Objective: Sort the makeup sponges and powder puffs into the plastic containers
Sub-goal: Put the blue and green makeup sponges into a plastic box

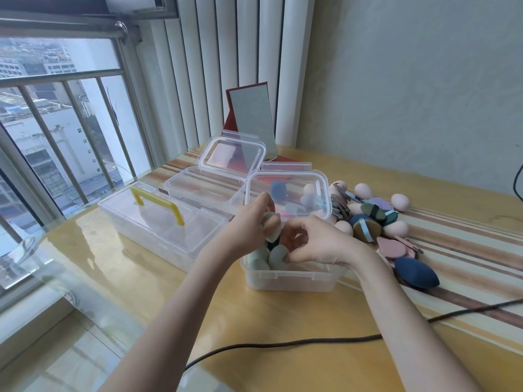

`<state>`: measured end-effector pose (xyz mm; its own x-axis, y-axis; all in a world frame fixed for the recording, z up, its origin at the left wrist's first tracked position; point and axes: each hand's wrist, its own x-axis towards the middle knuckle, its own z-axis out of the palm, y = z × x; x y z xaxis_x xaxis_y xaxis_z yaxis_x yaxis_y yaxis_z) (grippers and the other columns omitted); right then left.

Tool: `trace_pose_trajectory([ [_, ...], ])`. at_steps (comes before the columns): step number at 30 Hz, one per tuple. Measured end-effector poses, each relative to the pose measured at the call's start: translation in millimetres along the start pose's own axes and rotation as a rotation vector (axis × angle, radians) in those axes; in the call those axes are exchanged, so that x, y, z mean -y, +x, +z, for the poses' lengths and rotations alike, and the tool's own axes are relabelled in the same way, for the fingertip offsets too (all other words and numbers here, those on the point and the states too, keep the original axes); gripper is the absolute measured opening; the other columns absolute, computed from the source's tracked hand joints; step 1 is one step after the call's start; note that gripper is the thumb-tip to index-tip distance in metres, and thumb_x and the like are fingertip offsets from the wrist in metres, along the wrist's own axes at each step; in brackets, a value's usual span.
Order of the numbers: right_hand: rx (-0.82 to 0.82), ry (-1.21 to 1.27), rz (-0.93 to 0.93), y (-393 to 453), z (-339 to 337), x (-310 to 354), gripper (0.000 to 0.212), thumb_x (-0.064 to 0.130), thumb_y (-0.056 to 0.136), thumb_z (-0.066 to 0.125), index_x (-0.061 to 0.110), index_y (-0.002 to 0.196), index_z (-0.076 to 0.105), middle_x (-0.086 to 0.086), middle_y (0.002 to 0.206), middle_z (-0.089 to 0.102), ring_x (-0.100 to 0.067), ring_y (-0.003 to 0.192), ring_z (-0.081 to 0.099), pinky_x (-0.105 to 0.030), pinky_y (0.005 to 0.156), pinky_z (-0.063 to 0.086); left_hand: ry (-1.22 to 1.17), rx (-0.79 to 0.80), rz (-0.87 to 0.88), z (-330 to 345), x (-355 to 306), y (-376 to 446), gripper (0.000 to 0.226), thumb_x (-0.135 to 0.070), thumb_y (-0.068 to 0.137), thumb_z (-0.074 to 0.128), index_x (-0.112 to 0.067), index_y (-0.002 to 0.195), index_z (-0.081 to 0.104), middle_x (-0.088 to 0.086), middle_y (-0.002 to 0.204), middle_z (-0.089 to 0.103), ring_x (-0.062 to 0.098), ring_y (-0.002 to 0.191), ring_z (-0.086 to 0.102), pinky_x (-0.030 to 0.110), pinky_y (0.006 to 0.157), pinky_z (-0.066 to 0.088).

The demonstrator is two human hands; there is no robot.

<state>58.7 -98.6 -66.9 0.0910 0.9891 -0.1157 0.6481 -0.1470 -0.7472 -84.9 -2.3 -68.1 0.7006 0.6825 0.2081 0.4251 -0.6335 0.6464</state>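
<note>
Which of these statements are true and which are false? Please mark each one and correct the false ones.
1. The box with the yellow handle is closed. True.
2. The left hand holds a pale green sponge. True.
3. The mirror lies flat on the table. False: it stands upright.
4. The dark blue sponge is inside a container. False: it lies on the table, right of the near container.
5. The far container has its lid open. True.

Lighting: bright daylight from window (56,114) at left. Glare: sheen on bench (113,250) near window. Shadows: soft, faint. Distortion: wide-angle bending at edges. Focus: slightly soft throughout.
</note>
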Motion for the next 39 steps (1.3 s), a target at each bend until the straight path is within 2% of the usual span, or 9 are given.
trace_pose_trajectory([
  [4,-0.101,-0.097,0.018,2,5,0,0.023,0.012,0.067,0.069,0.024,0.085,0.062,0.007,0.083,0.067,-0.014,0.079,0.063,-0.036,0.078,0.053,-0.006,0.006,-0.008,0,-1,-1,0.013,-0.009,0.092,0.042,-0.008,0.104,0.046,0.011,0.100,0.057,0.029,0.091,0.054,0.030,0.070,0.042],
  [11,-0.157,-0.192,0.051,5,11,0,0.027,0.010,0.067,0.066,0.032,0.077,0.053,0.011,0.071,0.057,-0.013,0.069,0.059,-0.030,0.063,0.050,-0.046,0.001,-0.007,-1,-1,-3,0.010,-0.010,0.091,0.043,-0.009,0.100,0.045,0.012,0.099,0.059,0.032,0.094,0.055,0.042,0.080,0.046],
  [17,-0.183,-0.084,0.072,5,14,0,0.024,0.016,0.064,0.066,0.031,0.074,0.049,0.007,0.070,0.057,-0.013,0.061,0.058,-0.042,0.059,0.059,-0.363,-0.117,0.111,5,1,-14,0.007,-0.007,0.088,0.055,-0.011,0.090,0.049,-0.005,0.087,0.055,0.014,0.057,0.051,0.033,0.058,0.042],
  [21,-0.159,-0.008,0.099,6,13,-1,0.023,0.014,0.071,0.065,0.023,0.084,0.048,-0.007,0.080,0.059,-0.025,0.069,0.066,-0.044,0.058,0.060,-0.493,-0.098,0.164,5,-4,-21,0.016,-0.015,0.082,0.066,-0.010,0.091,0.055,-0.006,0.089,0.058,0.013,0.067,0.061,0.047,0.061,0.057],
  [27,-0.070,0.174,0.125,3,6,-2,0.024,-0.004,0.085,0.058,0.012,0.104,0.055,-0.009,0.082,0.062,-0.030,0.069,0.071,-0.046,0.064,0.061,-0.102,0.078,0.155,4,-2,-19,0.039,-0.035,0.075,0.077,-0.017,0.100,0.054,-0.006,0.102,0.059,0.020,0.084,0.062,0.041,0.077,0.053],
  [30,-0.007,0.334,0.188,-4,-7,5,0.015,0.003,0.092,0.051,0.014,0.103,0.051,-0.011,0.079,0.070,-0.033,0.074,0.073,-0.045,0.072,0.060,-0.045,0.050,0.173,5,-2,-19,0.042,-0.036,0.075,0.077,-0.016,0.102,0.052,-0.006,0.101,0.057,0.019,0.084,0.061,0.039,0.076,0.053],
  [32,-0.006,0.436,0.203,-8,-15,9,0.012,0.011,0.097,0.045,0.011,0.106,0.054,-0.019,0.093,0.068,-0.034,0.077,0.073,-0.044,0.072,0.060,-0.035,0.047,0.171,5,-2,-18,0.042,-0.036,0.075,0.077,-0.016,0.101,0.051,-0.005,0.102,0.058,0.021,0.084,0.061,0.040,0.075,0.053],
  [36,0.111,0.495,0.204,-15,-14,12,0.045,0.036,0.082,0.072,0.011,0.114,0.051,-0.018,0.105,0.067,-0.032,0.085,0.072,-0.043,0.076,0.060,0.017,0.014,0.180,9,-2,-16,0.039,-0.034,0.074,0.078,-0.022,0.094,0.046,-0.004,0.098,0.062,0.018,0.078,0.058,0.028,0.065,0.049],
  [39,0.022,0.418,0.220,-11,-1,14,0.043,0.021,0.077,0.077,0.012,0.108,0.050,-0.016,0.101,0.065,-0.027,0.078,0.072,-0.048,0.080,0.058,0.097,0.031,0.177,9,-1,-15,0.049,-0.039,0.069,0.080,-0.025,0.094,0.041,-0.006,0.093,0.060,0.014,0.075,0.055,0.023,0.062,0.043],
])
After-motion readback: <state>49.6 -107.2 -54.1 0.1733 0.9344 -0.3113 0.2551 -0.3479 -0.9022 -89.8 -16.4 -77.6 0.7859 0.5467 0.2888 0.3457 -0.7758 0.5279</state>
